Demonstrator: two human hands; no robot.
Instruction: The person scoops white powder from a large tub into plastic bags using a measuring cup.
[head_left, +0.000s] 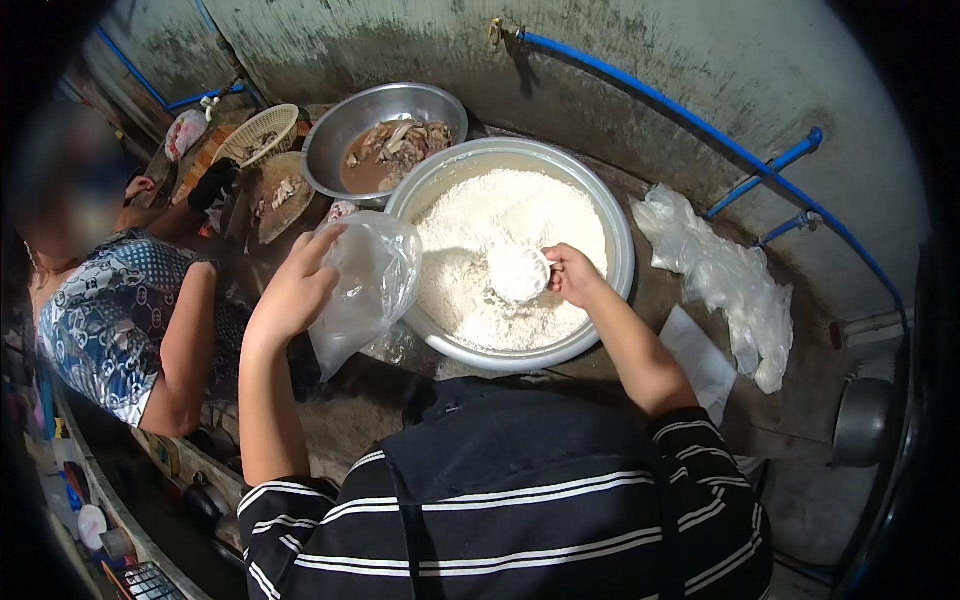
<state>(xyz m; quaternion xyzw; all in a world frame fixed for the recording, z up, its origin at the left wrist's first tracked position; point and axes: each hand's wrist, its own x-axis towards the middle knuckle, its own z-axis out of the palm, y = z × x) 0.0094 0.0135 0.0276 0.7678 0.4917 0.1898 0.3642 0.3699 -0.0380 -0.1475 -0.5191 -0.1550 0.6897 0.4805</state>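
Observation:
A wide metal basin (622, 255) of white, flour-like powder stands before me. My right hand (574, 276) grips the handle of a round white scoop (519, 274) heaped with the powder, over the middle of the basin. At the basin's left edge, my left hand (300, 281) holds a clear plastic bag (371, 274) by its rim, with the bag's mouth spread wide. Whether anything lies at the bottom of the bag I cannot tell.
Behind on the left is a steel bowl (315, 154) of meat pieces in brownish liquid. A cream plastic basket (281, 120) and a round chopping board (289, 214) with meat lie near a co-worker (112, 315). Bunched plastic bags (720, 277) lie right; a blue pipe (660, 90) crosses the wall.

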